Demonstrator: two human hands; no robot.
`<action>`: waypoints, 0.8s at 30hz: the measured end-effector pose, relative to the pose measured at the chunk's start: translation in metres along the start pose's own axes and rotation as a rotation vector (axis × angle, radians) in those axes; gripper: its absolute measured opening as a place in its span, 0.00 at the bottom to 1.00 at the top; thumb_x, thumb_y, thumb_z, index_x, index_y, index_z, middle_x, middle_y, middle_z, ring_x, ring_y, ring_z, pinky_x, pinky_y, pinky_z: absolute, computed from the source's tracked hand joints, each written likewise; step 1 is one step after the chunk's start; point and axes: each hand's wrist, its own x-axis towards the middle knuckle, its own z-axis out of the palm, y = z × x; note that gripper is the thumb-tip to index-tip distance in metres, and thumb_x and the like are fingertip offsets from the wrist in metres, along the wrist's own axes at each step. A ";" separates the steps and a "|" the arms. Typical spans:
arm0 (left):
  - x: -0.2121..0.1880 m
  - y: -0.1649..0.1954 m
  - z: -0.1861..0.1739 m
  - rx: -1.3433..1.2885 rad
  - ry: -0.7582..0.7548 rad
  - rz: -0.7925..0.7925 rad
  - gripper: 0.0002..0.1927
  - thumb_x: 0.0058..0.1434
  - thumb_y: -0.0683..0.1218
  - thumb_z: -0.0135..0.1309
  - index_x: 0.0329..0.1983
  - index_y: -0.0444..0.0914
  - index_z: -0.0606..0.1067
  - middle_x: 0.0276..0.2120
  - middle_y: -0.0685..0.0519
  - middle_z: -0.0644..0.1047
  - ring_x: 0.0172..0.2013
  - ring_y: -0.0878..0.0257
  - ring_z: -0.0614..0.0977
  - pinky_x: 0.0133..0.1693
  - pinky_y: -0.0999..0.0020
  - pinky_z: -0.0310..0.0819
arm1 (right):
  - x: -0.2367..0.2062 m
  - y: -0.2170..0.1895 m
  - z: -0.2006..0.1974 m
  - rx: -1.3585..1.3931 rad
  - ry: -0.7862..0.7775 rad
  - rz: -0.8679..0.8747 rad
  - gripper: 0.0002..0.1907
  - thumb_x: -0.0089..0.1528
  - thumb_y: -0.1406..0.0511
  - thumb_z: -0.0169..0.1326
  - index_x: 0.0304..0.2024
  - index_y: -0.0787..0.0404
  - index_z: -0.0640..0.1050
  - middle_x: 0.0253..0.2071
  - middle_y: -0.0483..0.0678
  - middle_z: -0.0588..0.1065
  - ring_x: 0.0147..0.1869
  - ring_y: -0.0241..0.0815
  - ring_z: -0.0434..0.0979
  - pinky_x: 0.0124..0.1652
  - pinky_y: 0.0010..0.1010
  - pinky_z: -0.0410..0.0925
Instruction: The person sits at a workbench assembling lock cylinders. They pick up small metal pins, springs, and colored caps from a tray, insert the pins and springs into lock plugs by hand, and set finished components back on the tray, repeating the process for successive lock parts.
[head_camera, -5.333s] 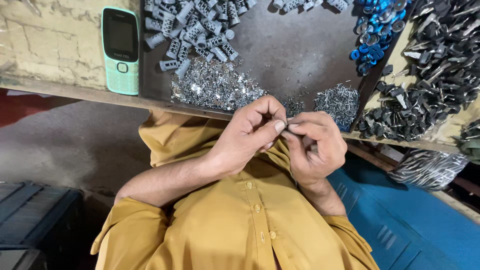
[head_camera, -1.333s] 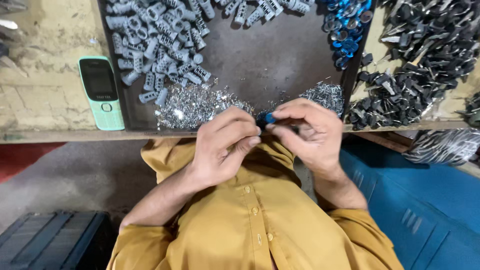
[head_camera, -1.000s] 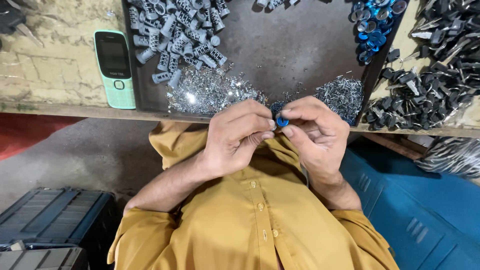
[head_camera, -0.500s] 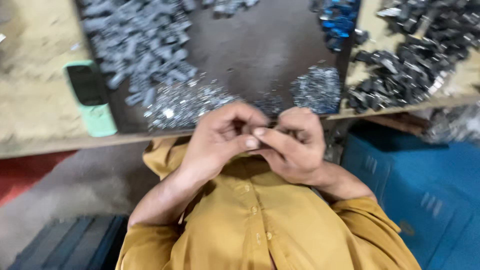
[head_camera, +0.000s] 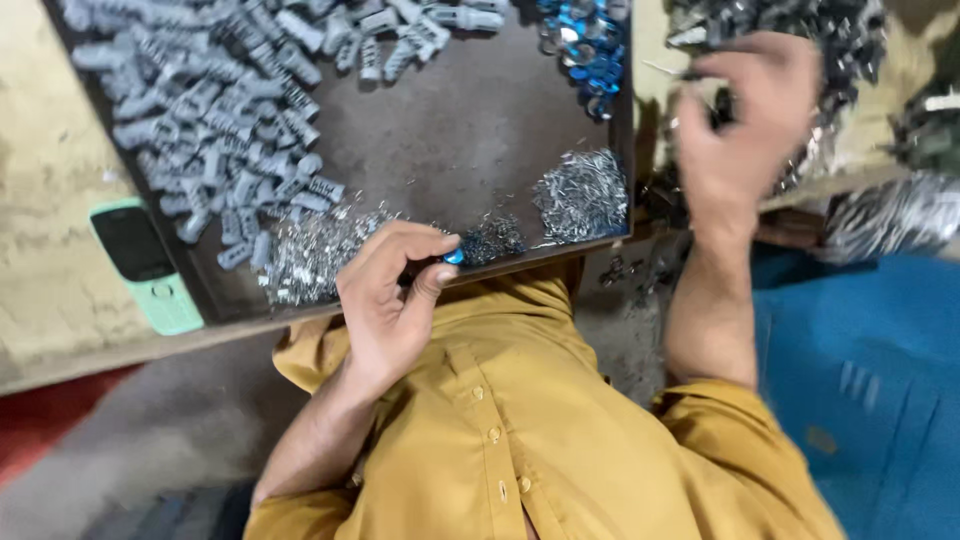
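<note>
My left hand (head_camera: 392, 300) pinches a small blue part (head_camera: 454, 257) between thumb and fingertips, just above the near edge of a dark tray (head_camera: 470, 130). My right hand (head_camera: 745, 120) is blurred, raised to the right over a heap of dark metal pieces (head_camera: 840, 40); its fingers are curled and I cannot make out anything in them. On the tray lie a pile of grey ribbed plastic pieces (head_camera: 215, 120), two heaps of small shiny metal bits (head_camera: 315, 255) (head_camera: 580, 195) and a cluster of blue parts (head_camera: 585, 40).
A light green push-button phone (head_camera: 145, 265) lies on the pale bench left of the tray. A blue surface (head_camera: 860, 380) fills the lower right. My mustard shirt (head_camera: 530, 430) fills the bottom centre. More shiny metal parts (head_camera: 890, 220) lie at the right edge.
My hands have separated. The right hand left the left one and swung up to the right over the dark metal pieces; the left hand keeps the blue part. The view shifted.
</note>
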 end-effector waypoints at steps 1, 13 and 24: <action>-0.002 0.001 -0.001 -0.018 0.011 -0.015 0.07 0.66 0.41 0.61 0.45 0.33 0.79 0.40 0.50 0.80 0.39 0.66 0.80 0.41 0.73 0.74 | 0.000 0.000 -0.001 0.244 0.081 0.085 0.13 0.63 0.78 0.61 0.47 0.63 0.77 0.56 0.54 0.72 0.59 0.49 0.73 0.57 0.42 0.68; -0.011 0.004 -0.008 -0.140 -0.046 -0.016 0.08 0.68 0.39 0.59 0.49 0.35 0.76 0.44 0.50 0.76 0.46 0.63 0.79 0.49 0.72 0.74 | -0.044 -0.128 -0.011 1.579 -0.347 0.579 0.09 0.67 0.68 0.59 0.45 0.69 0.76 0.37 0.54 0.75 0.33 0.37 0.73 0.34 0.24 0.68; -0.022 0.012 -0.005 0.037 0.083 0.098 0.11 0.63 0.36 0.62 0.47 0.35 0.77 0.44 0.50 0.77 0.42 0.59 0.81 0.43 0.70 0.77 | -0.052 -0.147 -0.008 1.187 -0.362 0.415 0.09 0.67 0.73 0.63 0.43 0.70 0.74 0.37 0.49 0.74 0.35 0.30 0.69 0.35 0.17 0.62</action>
